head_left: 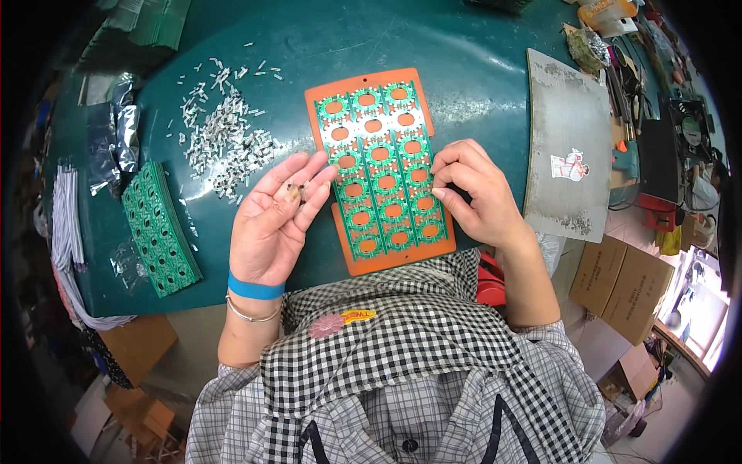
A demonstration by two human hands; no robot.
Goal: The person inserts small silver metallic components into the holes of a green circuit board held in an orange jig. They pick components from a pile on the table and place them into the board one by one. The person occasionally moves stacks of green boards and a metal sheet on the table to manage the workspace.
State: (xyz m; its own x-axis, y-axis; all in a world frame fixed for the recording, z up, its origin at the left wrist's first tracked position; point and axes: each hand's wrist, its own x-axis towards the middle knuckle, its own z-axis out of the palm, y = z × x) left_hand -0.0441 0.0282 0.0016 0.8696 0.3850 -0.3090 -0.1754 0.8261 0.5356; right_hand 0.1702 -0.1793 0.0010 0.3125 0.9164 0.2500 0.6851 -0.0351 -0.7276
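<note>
A green circuit board panel (379, 153) with several oval cutouts lies on an orange backing board (357, 264) in front of me. Palm up, my left hand (270, 220) is left of the panel, its fingers curled and thumb bent over a few small parts (300, 188). My right hand (483, 193) is at the panel's right edge with thumb and forefinger pinched together; anything between those fingertips is too small to make out. Beyond my left hand spreads a loose pile of small white and silver parts (228, 143).
A stack of green circuit panels (158, 232) lies at the left, beside white cables (68, 216) and a silver bag (126, 124). To the right is a worn grey board (568, 147), with tools behind it. Cardboard boxes (622, 286) stand beyond the table at the lower right.
</note>
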